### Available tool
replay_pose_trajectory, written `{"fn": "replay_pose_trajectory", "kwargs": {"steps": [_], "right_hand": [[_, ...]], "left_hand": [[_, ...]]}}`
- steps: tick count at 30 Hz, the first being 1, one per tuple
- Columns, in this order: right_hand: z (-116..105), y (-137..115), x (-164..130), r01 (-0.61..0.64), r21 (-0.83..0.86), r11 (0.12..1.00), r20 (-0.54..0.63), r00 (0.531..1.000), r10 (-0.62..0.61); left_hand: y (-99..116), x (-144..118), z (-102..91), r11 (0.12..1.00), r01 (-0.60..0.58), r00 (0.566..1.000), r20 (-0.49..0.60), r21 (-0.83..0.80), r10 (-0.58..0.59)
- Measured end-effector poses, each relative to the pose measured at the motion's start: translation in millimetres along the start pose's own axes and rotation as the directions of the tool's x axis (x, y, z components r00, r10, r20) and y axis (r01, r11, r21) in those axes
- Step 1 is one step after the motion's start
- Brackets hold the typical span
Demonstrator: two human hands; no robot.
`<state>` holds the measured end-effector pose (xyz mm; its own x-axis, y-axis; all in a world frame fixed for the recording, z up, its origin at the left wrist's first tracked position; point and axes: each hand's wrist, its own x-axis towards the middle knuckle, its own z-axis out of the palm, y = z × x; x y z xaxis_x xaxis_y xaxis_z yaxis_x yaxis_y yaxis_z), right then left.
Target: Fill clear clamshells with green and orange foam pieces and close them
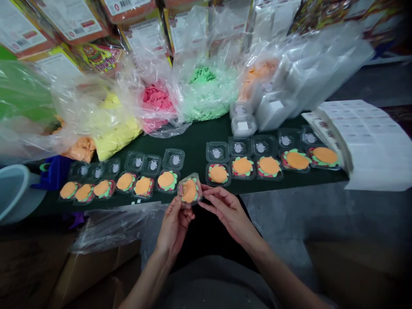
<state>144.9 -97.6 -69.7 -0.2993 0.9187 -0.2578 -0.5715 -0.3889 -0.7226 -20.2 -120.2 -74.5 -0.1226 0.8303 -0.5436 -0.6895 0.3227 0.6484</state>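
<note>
Both hands meet at six o'clock, the left hand [175, 223] and right hand [225, 208] pinching a small clear clamshell [189, 191] with an orange disc inside, closed around its edges, just below the open filled boxes [167, 180] lined along the table [193, 143].

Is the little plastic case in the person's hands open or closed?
Closed: the clear case has its lid folded over the orange piece, unlike the open ones on the table.

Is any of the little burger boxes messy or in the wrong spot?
Nothing looks spilled or broken. Only one clear box is out of the row on the table, held between the left hand and right hand.
</note>
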Motion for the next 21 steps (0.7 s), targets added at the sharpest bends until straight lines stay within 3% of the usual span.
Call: {"fn": "replay_pose_trajectory", "kwargs": {"steps": [6, 11, 16, 19, 21], "right_hand": [[1.2, 1.7, -1.7, -0.026, -0.225, 0.974, -0.077, 0.997, 0.009], [0.8, 0.1, 7.8, -0.024, -0.313, 0.949, -0.089, 0.996, -0.004], [9.8, -32.5, 61.8, 0.081, -0.280, 0.957, -0.031, 0.995, -0.093], [17.3, -53.4, 98.4, 0.142, -0.223, 0.964, -0.029, 0.988, -0.152], [17.6, -59.6, 113.6, 0.146, -0.200, 0.969, -0.021, 0.988, -0.153]], "left_hand": [[-6.7, -3.5, 1.4, 1.000, 0.027, 0.999, -0.041, 0.011, -0.026], [-5.4, 1.1, 8.6, 0.980, -0.128, 0.992, 0.034, 0.155, 0.124], [30.3, 42.4, 42.8, 0.886, -0.347, 0.936, 0.172, 0.308, 0.308], [53.2, 70.9, 64.2, 0.832, -0.464, 0.881, 0.250, 0.303, 0.401], [60.5, 85.2, 71.0, 0.824, -0.487, 0.867, 0.272, 0.289, 0.418]]}}
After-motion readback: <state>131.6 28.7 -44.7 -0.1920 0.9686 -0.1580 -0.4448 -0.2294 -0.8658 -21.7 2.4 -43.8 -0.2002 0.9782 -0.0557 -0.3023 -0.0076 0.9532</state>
